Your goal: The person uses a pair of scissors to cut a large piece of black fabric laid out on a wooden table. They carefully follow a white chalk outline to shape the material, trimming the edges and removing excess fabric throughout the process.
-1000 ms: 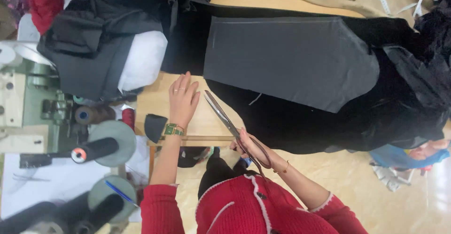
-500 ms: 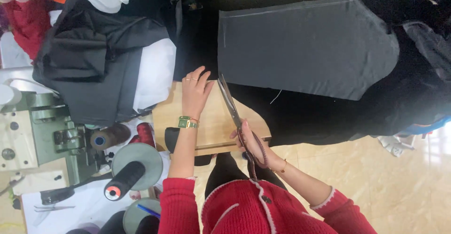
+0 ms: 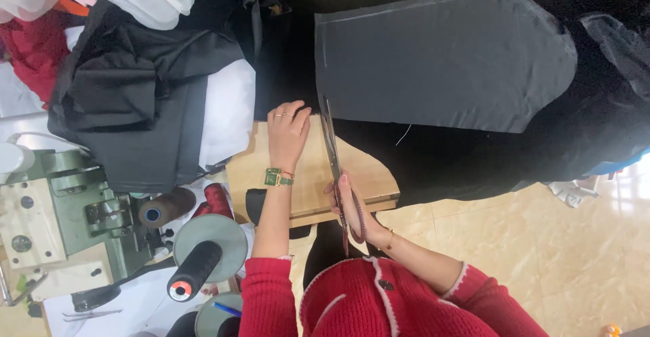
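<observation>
Scissors lie along the wooden surface, blades reaching the black fabric beside the grey pattern piece. I see my right hand closed around their handles, my left hand spread flat at the fabric's edge.

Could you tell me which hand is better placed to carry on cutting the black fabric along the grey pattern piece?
Probably the right hand: it grips the scissors, blades at the black fabric. The left hand rests flat beside them.

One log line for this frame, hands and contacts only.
left hand: flat on black fabric edge | right hand: gripping long metal scissors, blades at fabric edge | wooden table beneath
</observation>
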